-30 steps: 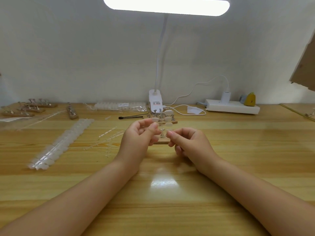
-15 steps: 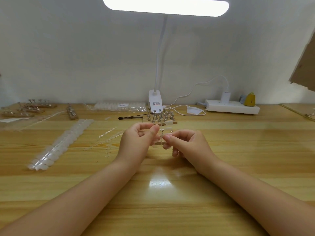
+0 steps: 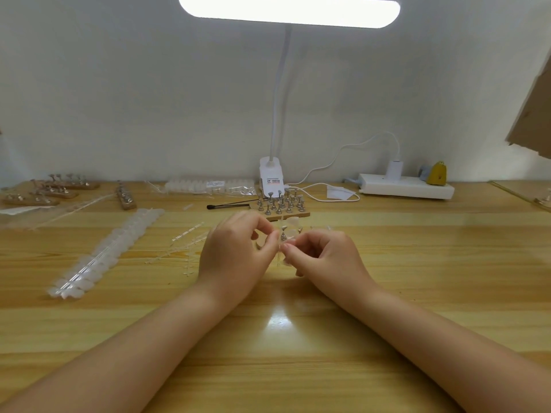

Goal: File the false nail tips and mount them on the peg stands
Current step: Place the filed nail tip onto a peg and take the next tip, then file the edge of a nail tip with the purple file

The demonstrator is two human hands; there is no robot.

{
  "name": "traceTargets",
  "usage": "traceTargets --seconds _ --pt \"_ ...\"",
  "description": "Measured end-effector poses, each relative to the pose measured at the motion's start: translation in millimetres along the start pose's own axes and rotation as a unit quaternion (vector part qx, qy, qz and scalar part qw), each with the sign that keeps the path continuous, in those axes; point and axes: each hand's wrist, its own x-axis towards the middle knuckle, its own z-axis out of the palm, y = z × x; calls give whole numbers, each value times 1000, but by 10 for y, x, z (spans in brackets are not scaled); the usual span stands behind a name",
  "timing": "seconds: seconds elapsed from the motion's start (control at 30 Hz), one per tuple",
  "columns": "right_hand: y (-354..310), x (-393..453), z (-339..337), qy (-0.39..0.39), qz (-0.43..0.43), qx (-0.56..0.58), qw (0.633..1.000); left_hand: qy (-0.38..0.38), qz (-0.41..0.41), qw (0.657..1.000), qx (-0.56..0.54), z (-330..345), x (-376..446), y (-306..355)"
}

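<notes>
My left hand (image 3: 238, 248) and my right hand (image 3: 325, 254) meet fingertip to fingertip over the middle of the wooden table (image 3: 283, 338). Between them both pinch a small clear nail tip (image 3: 281, 253); a thin clear stem hangs below it. Its exact shape is hard to make out. Just behind my fingers stands a metal peg (image 3: 283, 234) with pale nail tips (image 3: 293, 223) mounted next to it. Farther back, a wooden peg stand (image 3: 280, 205) carries several bare metal pegs.
A long strip of white nail tips (image 3: 107, 251) lies at the left, with loose clear stems (image 3: 185, 242) beside it. More peg stands (image 3: 50, 189) sit far left. A bag of tips (image 3: 208, 186), a black brush (image 3: 226, 206), a lamp base (image 3: 270, 177) and a power strip (image 3: 405, 187) line the back.
Both hands have drawn slightly toward me and closer together. The bare pegs on the wooden stand behind them have come into view.
</notes>
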Motion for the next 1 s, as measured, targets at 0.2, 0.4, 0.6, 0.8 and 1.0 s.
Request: traceTargets --seconds 0.2,0.4,0.6,0.8,1.0 --pt "-28 65 -89 -33 96 126 987 -96 -312 879 -348 -22 123 29" --pt "-10 100 -130 -93 105 177 974 -160 -403 737 -519 -91 189 24" --pt "21 109 -147 -162 61 -45 984 -42 -368 794 -482 -134 230 -50" --pt "66 72 -131 -118 -45 -288 949 -67 -285 884 -365 -93 159 -41" --pt "-1 74 -61 -6 54 77 996 -116 -139 956 -229 -9 83 -40"
